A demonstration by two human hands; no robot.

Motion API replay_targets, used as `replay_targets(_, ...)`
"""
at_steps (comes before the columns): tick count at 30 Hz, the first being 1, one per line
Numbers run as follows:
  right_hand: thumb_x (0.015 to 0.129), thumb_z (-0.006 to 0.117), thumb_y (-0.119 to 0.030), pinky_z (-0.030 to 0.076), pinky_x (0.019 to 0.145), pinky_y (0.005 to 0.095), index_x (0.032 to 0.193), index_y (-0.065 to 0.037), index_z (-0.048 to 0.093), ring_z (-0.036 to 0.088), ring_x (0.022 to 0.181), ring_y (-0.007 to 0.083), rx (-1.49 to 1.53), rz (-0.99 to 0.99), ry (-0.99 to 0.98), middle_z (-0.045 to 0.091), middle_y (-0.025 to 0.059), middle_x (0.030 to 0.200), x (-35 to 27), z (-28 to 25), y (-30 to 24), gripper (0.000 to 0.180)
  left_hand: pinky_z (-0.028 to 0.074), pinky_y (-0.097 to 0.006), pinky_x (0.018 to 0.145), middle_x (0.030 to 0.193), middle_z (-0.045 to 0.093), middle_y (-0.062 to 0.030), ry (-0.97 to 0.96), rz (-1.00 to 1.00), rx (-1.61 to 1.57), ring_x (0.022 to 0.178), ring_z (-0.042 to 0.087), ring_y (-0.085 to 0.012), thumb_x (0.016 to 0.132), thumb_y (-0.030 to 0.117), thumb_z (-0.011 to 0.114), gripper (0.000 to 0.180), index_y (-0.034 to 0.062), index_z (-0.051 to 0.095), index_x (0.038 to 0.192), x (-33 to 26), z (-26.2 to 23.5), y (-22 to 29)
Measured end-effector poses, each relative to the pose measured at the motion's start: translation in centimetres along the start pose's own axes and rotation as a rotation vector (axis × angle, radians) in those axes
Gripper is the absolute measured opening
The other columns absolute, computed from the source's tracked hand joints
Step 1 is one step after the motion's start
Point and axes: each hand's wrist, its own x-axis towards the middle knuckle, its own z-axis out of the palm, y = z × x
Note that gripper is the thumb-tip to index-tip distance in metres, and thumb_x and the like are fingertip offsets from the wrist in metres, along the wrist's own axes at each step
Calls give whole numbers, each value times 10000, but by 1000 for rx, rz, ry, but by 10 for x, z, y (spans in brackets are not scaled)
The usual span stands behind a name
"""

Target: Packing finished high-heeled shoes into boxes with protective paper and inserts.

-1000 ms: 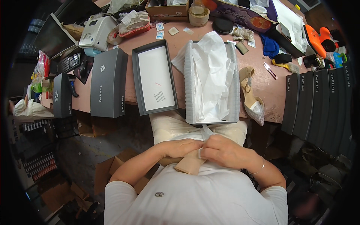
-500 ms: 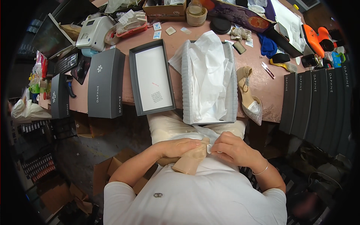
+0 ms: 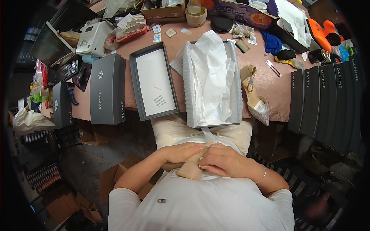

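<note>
A beige high-heeled shoe (image 3: 190, 169) lies in my lap, its thick heel toward my body. My left hand (image 3: 184, 151) is wrapped over the shoe and grips it. My right hand (image 3: 221, 161) is bent over the shoe's other side, fingers curled and pressed together against it. A tiny bit of white shows at those fingertips, too small to name. Beyond my hands, an open shoebox (image 3: 189, 117) lined with bubble wrap holds crumpled white tissue paper (image 3: 212, 73). The other shoe, a beige ankle-strap one with a glittery toe (image 3: 252, 92), lies right of the box.
A grey box lid (image 3: 157, 77), inside up, lies left of the shoebox. Closed grey boxes stand at left (image 3: 108, 90) and in a row at right (image 3: 325, 98). Small scissors (image 3: 273, 67), a brush (image 3: 291, 61), a blue cloth (image 3: 272, 42) and a white label printer (image 3: 94, 38) are farther back.
My right hand has moved left and toward my body, from beside the shoe to over its side. My left hand keeps its grip. The view has shifted slightly.
</note>
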Motion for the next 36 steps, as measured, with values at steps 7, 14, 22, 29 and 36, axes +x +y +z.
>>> replay_targets(7,782,693,-39,457,667,367,858,-49,617,568,729,273,-111,60,89,575,86,777,-4,-2,11,108,355,-306,1012,1224,564,-141,-59,-65,-10,1119,507,-211,1026,337,260,497,-31,511,1247,-2,-5,-9)
replay_targets(14,787,684,-35,462,659,375,872,-39,619,569,733,287,-93,77,138,577,103,773,-1,-1,7,107,353,-305,1025,1233,556,-136,44,-59,-93,1138,496,-183,1032,301,273,469,-36,493,1273,-9,0,4)
replay_targets(22,796,693,-58,457,663,380,870,-38,616,557,726,300,-147,57,96,567,103,780,7,-3,14,109,349,-297,1047,1294,528,-118,127,-89,-220,1186,478,-162,1033,260,263,466,-41,433,1345,-18,6,14)
replay_targets(29,793,701,-69,442,682,380,879,-48,619,552,752,292,-155,25,78,567,98,805,7,2,8,121,358,-300,1036,1267,544,-130,172,-50,-83,1179,482,-173,1038,264,249,464,-50,455,1309,-16,5,16)
replay_targets(36,771,700,-57,429,688,376,878,-53,621,540,755,288,-244,27,28,563,97,819,15,-1,10,133,337,-295,1058,1291,534,-134,210,-25,-130,1211,471,-187,1043,273,242,480,-45,449,1336,-16,11,9)
